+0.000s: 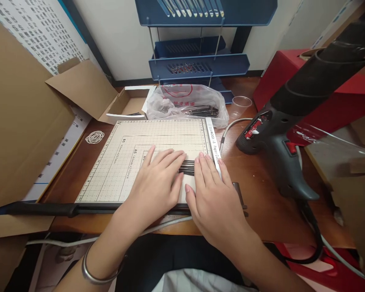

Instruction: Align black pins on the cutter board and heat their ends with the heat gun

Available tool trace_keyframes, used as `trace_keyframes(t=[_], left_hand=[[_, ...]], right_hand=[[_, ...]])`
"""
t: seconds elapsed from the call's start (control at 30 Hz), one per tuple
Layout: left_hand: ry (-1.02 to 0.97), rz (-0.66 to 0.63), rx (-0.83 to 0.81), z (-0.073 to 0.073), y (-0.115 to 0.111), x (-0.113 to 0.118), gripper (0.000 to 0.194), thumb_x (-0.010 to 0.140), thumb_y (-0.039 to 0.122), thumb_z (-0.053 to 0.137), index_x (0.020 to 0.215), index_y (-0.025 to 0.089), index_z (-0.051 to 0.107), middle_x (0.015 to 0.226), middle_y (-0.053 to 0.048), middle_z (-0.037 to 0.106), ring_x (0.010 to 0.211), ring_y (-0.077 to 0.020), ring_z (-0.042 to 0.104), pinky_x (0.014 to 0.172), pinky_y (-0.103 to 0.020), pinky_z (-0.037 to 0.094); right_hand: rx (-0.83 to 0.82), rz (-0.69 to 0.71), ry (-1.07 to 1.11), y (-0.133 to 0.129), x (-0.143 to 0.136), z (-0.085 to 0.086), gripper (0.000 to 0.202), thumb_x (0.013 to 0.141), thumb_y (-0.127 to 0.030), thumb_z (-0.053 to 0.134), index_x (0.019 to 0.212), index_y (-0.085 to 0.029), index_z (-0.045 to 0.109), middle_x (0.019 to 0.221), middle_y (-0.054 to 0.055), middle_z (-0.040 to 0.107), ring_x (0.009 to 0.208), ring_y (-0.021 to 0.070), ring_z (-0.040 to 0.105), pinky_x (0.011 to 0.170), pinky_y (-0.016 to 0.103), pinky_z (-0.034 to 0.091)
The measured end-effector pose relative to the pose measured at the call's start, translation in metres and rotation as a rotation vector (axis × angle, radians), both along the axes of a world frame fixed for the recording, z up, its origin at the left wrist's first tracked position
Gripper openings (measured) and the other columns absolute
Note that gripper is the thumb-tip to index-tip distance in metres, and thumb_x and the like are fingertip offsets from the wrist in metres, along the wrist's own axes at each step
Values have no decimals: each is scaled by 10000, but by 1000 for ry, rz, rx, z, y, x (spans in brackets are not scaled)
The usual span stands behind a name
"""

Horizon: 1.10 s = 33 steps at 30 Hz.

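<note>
A row of thin black strands (187, 167), like tubing or wire, lies side by side on the cream gridded board of a paper cutter (109, 162). My left hand (156, 178) covers their left part, with the thumb and index finger closed in on either side of the row. Across the right part rests my right hand (214, 188), its fingers stretched out flat near the cutter's white edge strip and its thumb apart from the strands. Both ends of the strands are hidden under my hands. The cutter's black handle (45, 209) is down along the near edge.
A heat gun (288, 121) stands at the right. Behind the board are a plastic bag (185, 105) with more black strands, an open cardboard box (130, 101) and a clear cup (241, 106). Rubber bands (95, 137) lie at the left, below blue shelves (200, 65).
</note>
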<state>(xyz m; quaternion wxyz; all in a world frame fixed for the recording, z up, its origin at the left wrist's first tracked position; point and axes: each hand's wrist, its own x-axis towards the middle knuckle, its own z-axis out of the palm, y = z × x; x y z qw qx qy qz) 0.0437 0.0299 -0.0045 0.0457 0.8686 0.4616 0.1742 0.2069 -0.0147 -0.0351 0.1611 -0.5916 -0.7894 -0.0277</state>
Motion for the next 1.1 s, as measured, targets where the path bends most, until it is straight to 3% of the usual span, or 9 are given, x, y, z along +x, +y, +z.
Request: trace_keyframes(t=[0.1,0.27,0.47,0.6,0.77,0.9,1.0,1.1], left_hand=[[-19,-18,-110,-1,4,-2,441,1004,226,465,1422,187,601,1505,-62,602,1450,-273,494,1279,-600,248],[-118,36,-163,-4,5,-5,343,1007,280,526,1296,236,705,1443,-33,656,1448,-279,502,1270,-629,248],[-101,50,-93,-10,1,-1,330,1024,282,515,1274,247,727,1420,-22,670,1432,-308,521,1241,-646,303],[41,-11,38,-9,-7,3,407,1049,235,408,1332,155,689,1441,-48,654,1428,-333,515,1235,-621,321],[175,-59,25,-7,-18,3,526,1083,301,307,1524,89,499,1612,-82,462,1538,-336,354,1268,-603,238],[212,-86,-13,-10,-19,-2,556,1099,341,279,1585,97,396,1666,-75,365,1557,-327,318,1243,-600,290],[164,-82,52,-14,-21,-5,554,1097,334,314,1567,56,409,1654,-108,387,1546,-336,338,1229,-594,313],[70,-75,148,-19,-25,-7,498,1086,324,379,1481,61,531,1581,-111,507,1511,-351,396,1234,-607,287]], right_hand=[[5,3,-3,0,0,0,602,1034,-299,353,1497,72,458,1590,257,402,1494,389,426,1258,587,329],[3,3,19,1,0,0,596,1033,-299,365,1494,64,467,1589,255,411,1492,393,429,1252,601,334],[-14,-4,32,0,0,-1,583,1037,-315,386,1519,3,471,1609,223,407,1516,376,397,1270,569,313],[62,11,-13,-1,0,-3,567,1032,-279,382,1503,20,485,1590,217,437,1480,386,448,1246,538,357],[104,30,-35,-1,3,-4,549,1023,-248,374,1499,-9,505,1567,203,483,1460,385,475,1228,527,381],[109,41,-52,-1,3,-4,543,1019,-262,400,1491,-22,524,1559,202,498,1460,392,472,1231,537,372],[91,29,-43,1,3,-4,548,1023,-277,386,1489,-27,529,1558,191,503,1457,391,476,1229,538,376],[90,32,-45,1,3,-4,544,1024,-272,368,1476,-26,546,1546,193,515,1450,398,483,1218,541,391]])
